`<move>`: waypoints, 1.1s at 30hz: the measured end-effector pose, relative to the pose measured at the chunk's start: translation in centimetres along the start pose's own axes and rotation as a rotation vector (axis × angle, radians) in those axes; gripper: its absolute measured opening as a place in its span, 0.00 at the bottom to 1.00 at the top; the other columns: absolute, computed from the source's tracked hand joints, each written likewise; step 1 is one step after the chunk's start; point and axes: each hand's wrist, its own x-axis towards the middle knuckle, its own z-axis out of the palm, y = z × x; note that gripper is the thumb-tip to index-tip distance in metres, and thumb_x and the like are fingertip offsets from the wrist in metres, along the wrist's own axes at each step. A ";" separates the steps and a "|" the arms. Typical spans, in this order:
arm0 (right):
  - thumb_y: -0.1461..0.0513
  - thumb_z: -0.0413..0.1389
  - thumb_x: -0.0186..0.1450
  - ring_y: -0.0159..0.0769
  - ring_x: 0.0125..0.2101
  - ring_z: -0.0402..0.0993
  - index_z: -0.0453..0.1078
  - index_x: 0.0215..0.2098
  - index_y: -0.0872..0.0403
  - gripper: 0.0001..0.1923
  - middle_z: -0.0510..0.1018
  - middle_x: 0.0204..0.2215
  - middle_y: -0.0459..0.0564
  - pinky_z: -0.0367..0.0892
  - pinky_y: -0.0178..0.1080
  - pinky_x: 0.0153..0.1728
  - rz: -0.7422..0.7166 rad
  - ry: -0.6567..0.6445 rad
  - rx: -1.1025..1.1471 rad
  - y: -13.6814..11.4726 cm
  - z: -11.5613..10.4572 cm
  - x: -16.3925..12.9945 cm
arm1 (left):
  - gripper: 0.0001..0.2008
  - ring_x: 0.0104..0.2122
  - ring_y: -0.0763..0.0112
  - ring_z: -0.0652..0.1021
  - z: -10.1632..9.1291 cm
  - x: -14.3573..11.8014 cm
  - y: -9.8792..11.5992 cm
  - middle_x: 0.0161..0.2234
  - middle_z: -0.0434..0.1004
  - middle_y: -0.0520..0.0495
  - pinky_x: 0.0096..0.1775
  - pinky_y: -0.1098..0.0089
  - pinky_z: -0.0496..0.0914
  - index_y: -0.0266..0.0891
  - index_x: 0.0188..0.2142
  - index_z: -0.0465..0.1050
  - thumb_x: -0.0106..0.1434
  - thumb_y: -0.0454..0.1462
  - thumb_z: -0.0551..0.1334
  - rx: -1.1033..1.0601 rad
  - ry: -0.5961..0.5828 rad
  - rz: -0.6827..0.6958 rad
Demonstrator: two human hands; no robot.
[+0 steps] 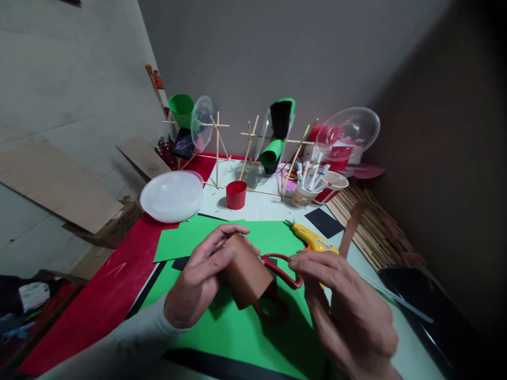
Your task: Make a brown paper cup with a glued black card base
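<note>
My left hand (206,269) is wrapped round a rolled piece of brown paper (247,274), shaped like a small tapered cup and tilted over the green sheet. Red-handled scissors (283,272) are partly hidden behind this roll, so their blades do not show. At the edge of the upper handle loop, the bent fingers of my right hand (344,301) meet the scissors, with the thumb below. Under both hands lies green paper (222,338). A yellow glue gun (315,238) rests just beyond my right hand.
A red paper cup (236,196) stands ahead, before wooden stick frames (217,150) carrying coloured paper cones and clear plastic lids. White plastic lid (172,196) lies at left. A cup of white sticks (304,196) stands right, near bundled wooden sticks (368,227).
</note>
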 end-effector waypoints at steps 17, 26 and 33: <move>0.67 0.56 0.72 0.36 0.31 0.66 0.74 0.41 0.56 0.05 0.81 0.36 0.52 0.63 0.39 0.32 -0.214 -0.225 -0.223 -0.5 1.6 0.1 | 0.19 0.52 0.49 0.79 0.3 0.7 -0.6 0.48 0.82 0.35 0.48 0.55 0.75 0.34 0.55 0.73 0.73 0.43 0.55 -0.141 0.083 -0.338; 0.68 0.53 0.73 0.36 0.27 0.60 0.76 0.38 0.60 0.10 0.79 0.28 0.50 0.58 0.41 0.28 -0.235 -0.310 -0.235 -2.4 -0.8 1.7 | 0.43 0.70 0.51 0.61 -1.1 -0.2 0.5 0.71 0.61 0.49 0.68 0.52 0.59 0.58 0.68 0.59 0.57 0.35 0.73 0.748 -0.240 0.053; 0.69 0.45 0.76 0.35 0.28 0.60 0.75 0.32 0.59 0.20 0.75 0.26 0.49 0.56 0.41 0.28 -0.249 -0.366 -0.210 -2.2 -0.2 1.2 | 0.34 0.65 0.57 0.70 -1.2 -0.6 -1.6 0.65 0.70 0.44 0.67 0.57 0.62 0.47 0.65 0.63 0.59 0.29 0.61 1.125 -0.310 0.227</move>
